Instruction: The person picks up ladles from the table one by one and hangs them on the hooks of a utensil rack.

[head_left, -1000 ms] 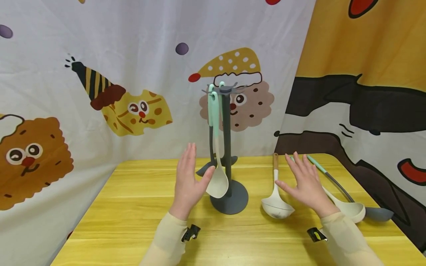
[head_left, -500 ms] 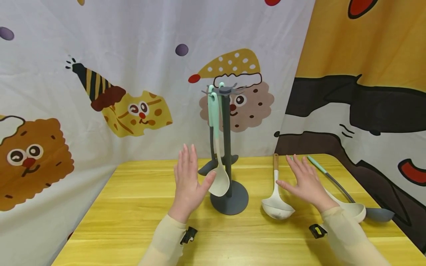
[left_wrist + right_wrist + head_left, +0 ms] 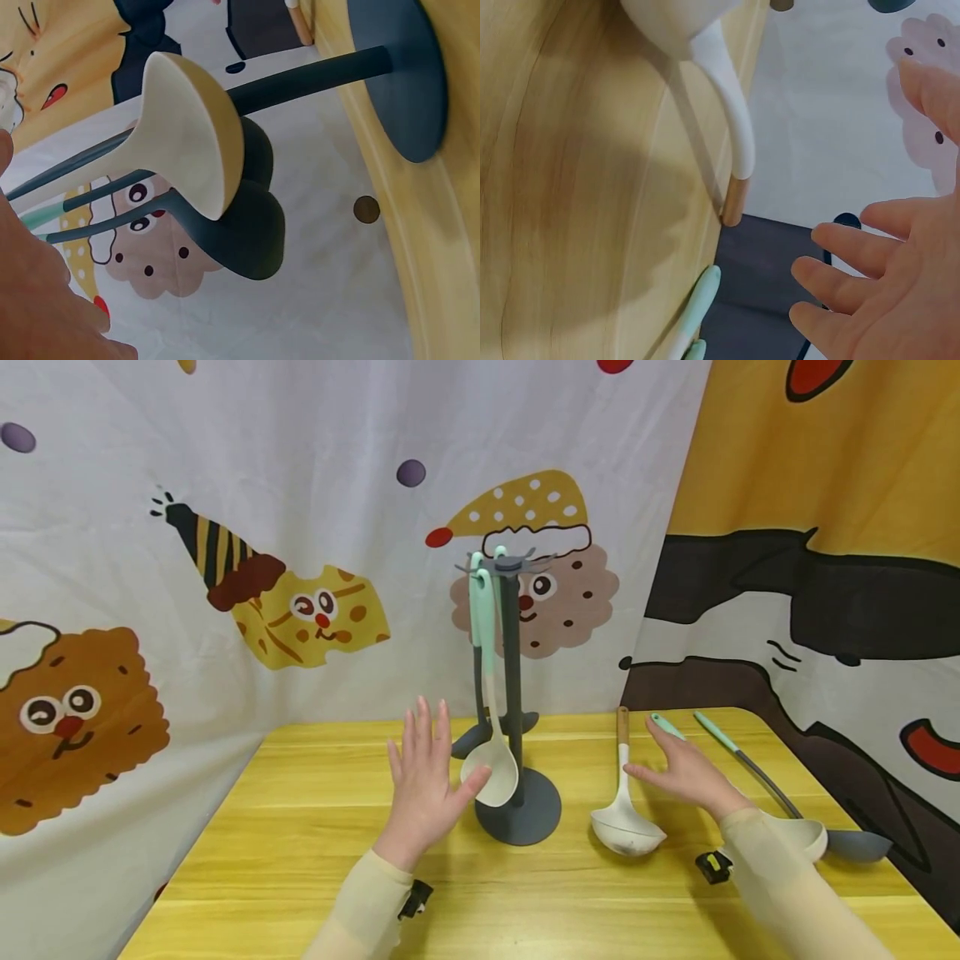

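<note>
My left hand (image 3: 423,785) is raised with spread fingers and holds nothing. Its thumb overlaps a cream spoon (image 3: 498,781) in the head view; whether they touch I cannot tell. That mint-handled spoon hangs from a dark grey utensil stand (image 3: 513,693). Dark grey utensils (image 3: 240,232) hang behind it. Over the table's right side hovers my right hand (image 3: 693,774), fingers extended and nothing held. Just left of it lies a white ladle (image 3: 626,831) with a wooden handle. Under the right arm is a cream ladle (image 3: 806,837), partly hidden, with its mint handle end showing beyond the hand.
A dark grey spoon (image 3: 858,845) with a mint handle lies at the right, its bowl near the table's edge. The stand's round base (image 3: 532,822) rests mid-table. Behind the wooden table (image 3: 300,835) hangs a cartoon-printed curtain (image 3: 337,510).
My left hand has shifted slightly down, its fingers spreading wider. The right hand has turned a little, uncovering the mint handle end behind it. The hanging spoon has swayed slightly.
</note>
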`<state>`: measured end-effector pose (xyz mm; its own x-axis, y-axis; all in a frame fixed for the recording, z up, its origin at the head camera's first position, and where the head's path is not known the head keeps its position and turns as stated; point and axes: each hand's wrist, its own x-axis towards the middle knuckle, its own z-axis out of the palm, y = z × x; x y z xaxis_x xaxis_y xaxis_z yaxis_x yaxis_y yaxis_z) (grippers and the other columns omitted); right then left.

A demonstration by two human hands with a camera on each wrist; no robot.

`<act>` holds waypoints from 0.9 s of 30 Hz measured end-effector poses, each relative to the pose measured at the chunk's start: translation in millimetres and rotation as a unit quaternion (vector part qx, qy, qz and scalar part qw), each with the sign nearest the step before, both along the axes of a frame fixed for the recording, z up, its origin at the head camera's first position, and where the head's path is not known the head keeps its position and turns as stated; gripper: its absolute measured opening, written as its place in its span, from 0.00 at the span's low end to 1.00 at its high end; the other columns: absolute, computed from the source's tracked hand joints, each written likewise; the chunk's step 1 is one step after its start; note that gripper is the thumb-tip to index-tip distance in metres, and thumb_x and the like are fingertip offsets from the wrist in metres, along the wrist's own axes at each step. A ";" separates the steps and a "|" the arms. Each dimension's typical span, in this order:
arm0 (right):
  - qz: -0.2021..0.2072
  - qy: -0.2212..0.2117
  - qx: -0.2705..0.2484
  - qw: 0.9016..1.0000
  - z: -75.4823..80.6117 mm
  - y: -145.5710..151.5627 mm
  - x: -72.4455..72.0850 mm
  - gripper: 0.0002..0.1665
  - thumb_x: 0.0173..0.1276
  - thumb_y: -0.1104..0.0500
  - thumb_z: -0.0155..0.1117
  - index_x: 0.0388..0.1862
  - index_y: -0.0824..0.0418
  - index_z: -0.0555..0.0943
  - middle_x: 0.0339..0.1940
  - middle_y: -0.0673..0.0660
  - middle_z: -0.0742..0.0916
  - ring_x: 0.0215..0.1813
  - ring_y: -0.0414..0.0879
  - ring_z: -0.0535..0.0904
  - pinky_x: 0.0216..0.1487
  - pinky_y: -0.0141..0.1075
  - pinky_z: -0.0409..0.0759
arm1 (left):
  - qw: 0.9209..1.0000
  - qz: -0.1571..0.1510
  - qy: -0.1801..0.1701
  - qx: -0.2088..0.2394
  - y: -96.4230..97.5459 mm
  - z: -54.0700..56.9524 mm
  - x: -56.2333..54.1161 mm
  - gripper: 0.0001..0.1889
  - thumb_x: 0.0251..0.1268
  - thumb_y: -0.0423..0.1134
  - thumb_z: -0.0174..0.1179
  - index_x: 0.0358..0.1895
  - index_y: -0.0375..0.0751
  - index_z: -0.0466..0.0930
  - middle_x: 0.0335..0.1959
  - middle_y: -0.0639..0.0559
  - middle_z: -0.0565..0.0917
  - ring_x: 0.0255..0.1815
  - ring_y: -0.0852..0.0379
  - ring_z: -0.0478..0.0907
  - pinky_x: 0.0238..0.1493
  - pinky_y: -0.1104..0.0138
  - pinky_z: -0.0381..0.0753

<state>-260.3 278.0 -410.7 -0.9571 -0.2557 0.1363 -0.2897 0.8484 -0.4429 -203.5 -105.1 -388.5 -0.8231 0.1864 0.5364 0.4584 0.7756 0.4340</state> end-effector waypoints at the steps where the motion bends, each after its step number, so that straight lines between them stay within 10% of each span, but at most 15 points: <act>1: -0.001 -0.009 -0.002 1.000 -0.8 0.4 -1.5 0.59 0.68 0.36 0.62 0.77 0.76 0.49 0.74 0.77 0.59 0.72 0.75 0.56 0.68 0.67 0.55 | 1.000 0.000 -0.001 -0.004 -0.6 -1.1 0.4 0.51 0.66 0.77 0.34 0.81 0.48 0.32 0.80 0.46 0.28 0.79 0.43 0.24 0.67 0.30 0.30; 27: 0.002 -0.149 -0.007 0.989 0.9 2.7 -27.8 0.53 0.72 0.39 0.59 0.69 0.84 0.58 0.61 0.80 0.75 0.61 0.73 0.72 0.56 0.60 0.75 | 0.997 -0.007 -0.012 -0.079 -4.8 -26.6 13.0 0.51 0.65 0.76 0.39 0.81 0.47 0.40 0.80 0.38 0.36 0.79 0.37 0.31 0.66 0.29 0.34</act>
<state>-288.0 280.7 -409.9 -0.9541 -0.2605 -0.1474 -0.1493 0.8409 -0.5203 -190.5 -109.9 -415.1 -0.8326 0.2773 0.4794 0.4597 0.8288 0.3190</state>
